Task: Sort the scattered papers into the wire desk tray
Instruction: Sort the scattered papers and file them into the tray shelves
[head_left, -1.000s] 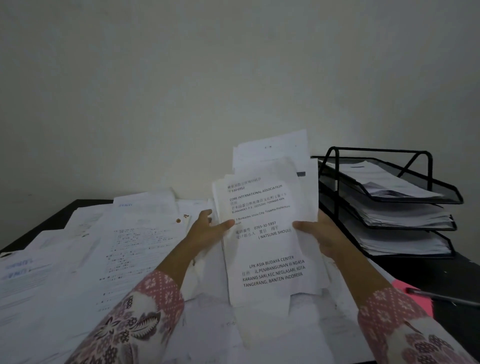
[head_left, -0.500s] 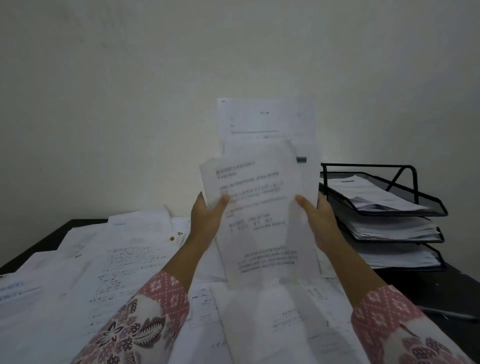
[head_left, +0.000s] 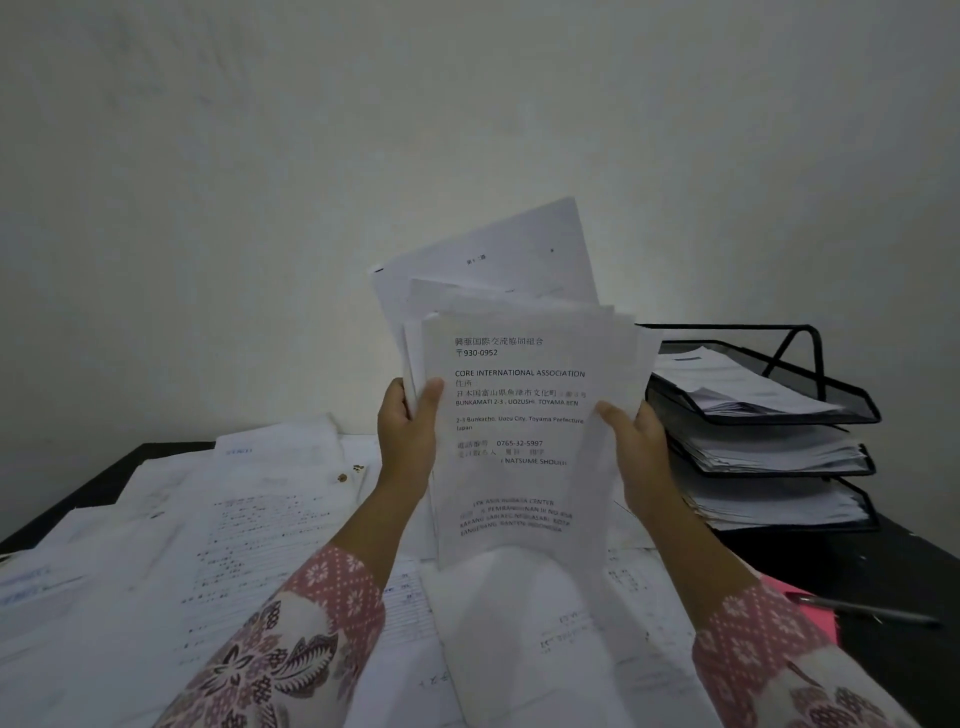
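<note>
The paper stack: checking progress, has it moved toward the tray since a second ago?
Cannot tell: the stack overlaps the tray's left edge as before; only its back sheets now fan leftward.

You hold a stack of white papers (head_left: 524, 415) printed with black text. Your sleeves (head_left: 291, 639) show a pink ground with a white diamond motif and dark floral panels. The wire desk tray (head_left: 769, 415) is black mesh. The desk (head_left: 883, 571) is black, with a pink sheet (head_left: 815, 608) near its right edge.
</note>
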